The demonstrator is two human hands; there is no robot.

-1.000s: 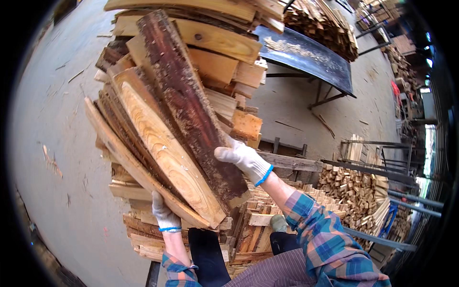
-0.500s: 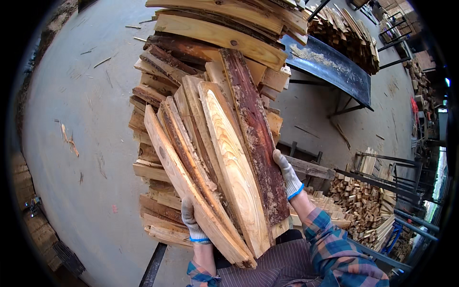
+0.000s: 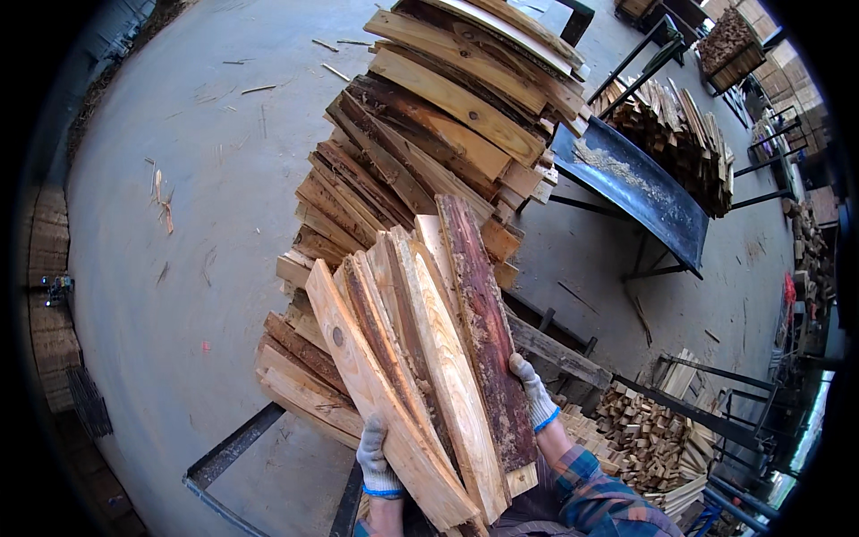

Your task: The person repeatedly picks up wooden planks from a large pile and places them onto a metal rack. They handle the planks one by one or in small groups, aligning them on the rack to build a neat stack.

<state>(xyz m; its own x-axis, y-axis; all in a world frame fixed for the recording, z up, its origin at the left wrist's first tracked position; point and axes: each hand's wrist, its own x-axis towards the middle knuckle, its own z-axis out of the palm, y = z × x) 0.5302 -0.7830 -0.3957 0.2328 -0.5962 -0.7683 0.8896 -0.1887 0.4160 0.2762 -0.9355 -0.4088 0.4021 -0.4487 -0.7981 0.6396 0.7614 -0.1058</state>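
Observation:
A bundle of rough wooden boards [image 3: 452,367] is clasped between my two gloved hands, close in front of my body. The boards stand side by side on edge, some pale and sawn, others with bark. My left hand [image 3: 377,456] presses the outer pale board with a knot. On the opposite side, my right hand [image 3: 534,394] grips the dark bark-covered board [image 3: 488,340]. Both gloves are whitish knit with blue cuffs. Beneath and beyond the bundle runs a long stack of similar boards [image 3: 461,103]. My fingers under the bundle are partly hidden.
A dark metal table [image 3: 640,188] with wood shavings stands to the right. Behind it lies another board pile [image 3: 684,134]. At lower right, cut wood pieces [image 3: 640,430] fill a metal frame. A metal frame [image 3: 237,456] sits at lower left; splinters [image 3: 163,201] lie on the floor.
The held bundle sits lower in view and more of the stack beyond it shows. The whole scene has shifted as the view turned. Both hands keep their hold.

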